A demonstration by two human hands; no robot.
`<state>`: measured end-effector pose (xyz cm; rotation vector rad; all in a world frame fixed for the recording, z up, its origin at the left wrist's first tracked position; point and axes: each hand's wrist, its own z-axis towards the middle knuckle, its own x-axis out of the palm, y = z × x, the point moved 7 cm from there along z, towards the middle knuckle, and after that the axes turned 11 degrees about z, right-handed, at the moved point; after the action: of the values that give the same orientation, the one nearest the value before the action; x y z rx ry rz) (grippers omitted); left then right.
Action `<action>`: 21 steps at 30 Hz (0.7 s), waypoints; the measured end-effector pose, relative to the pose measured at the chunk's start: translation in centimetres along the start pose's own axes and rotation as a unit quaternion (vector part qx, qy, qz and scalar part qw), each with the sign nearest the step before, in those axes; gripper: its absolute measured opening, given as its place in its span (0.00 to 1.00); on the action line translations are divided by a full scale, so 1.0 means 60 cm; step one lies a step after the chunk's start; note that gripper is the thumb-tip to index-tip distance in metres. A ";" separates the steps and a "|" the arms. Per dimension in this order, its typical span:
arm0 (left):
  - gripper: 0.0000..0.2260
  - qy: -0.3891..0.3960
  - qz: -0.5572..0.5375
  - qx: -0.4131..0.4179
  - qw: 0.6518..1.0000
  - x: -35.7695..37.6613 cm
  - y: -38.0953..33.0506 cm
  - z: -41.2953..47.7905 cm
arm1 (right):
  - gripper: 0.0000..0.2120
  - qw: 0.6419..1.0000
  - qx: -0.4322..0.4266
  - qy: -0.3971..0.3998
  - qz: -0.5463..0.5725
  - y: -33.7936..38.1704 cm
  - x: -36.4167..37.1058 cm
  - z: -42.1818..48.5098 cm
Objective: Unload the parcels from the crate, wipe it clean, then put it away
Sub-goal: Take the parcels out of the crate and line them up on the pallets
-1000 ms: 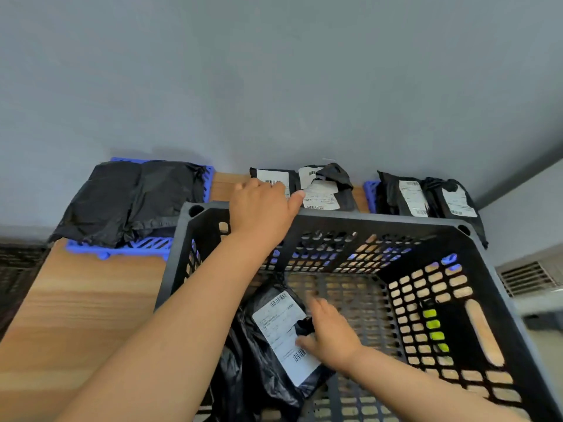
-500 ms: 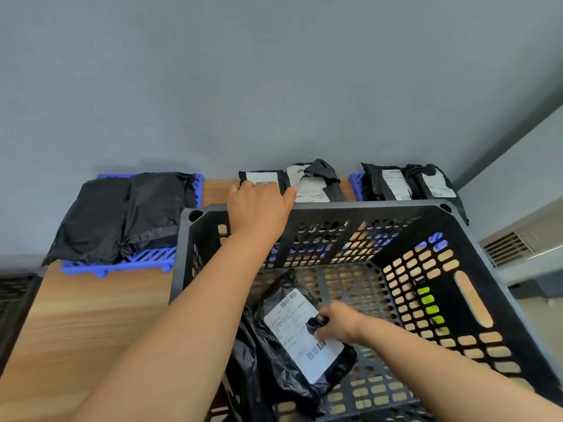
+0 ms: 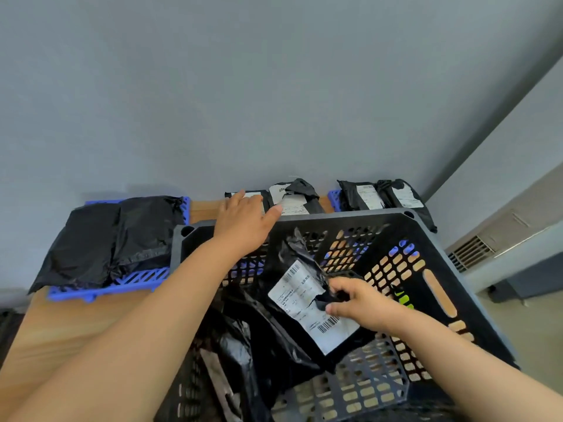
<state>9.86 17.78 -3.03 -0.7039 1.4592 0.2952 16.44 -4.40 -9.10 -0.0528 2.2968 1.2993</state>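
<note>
- Grey wall (image 3: 274, 86) ahead; wooden table (image 3: 61, 324) runs along it.
- Black crate (image 3: 350, 216) sits on the table; blue tray (image 3: 106, 286) to its left carries black bags (image 3: 100, 239).
- Left arm stretched forward; left hand (image 3: 243, 226) lies on the crate's far rim, fingers straight, thumb spread.
- Right arm reaches into the crate; right hand (image 3: 362, 303) pinches the black wrap of the labelled parcel (image 3: 304, 300), which is inside the crate, label up.

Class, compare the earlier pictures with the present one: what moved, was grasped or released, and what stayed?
The right hand, which rested on the labelled parcel, now pinches it and has lifted it off the crate floor, tilted. The left hand stays on the crate's far rim; the parcels along the wall have not moved.
</note>
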 end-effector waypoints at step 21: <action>0.14 0.137 -0.319 -0.029 0.937 -0.006 0.035 -0.134 | 0.15 0.963 -0.019 -0.020 0.267 0.122 0.005 -0.062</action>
<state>2.18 14.67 -2.88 -1.2590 1.3976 -0.2750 12.71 -3.42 -1.85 0.6145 2.3346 1.5772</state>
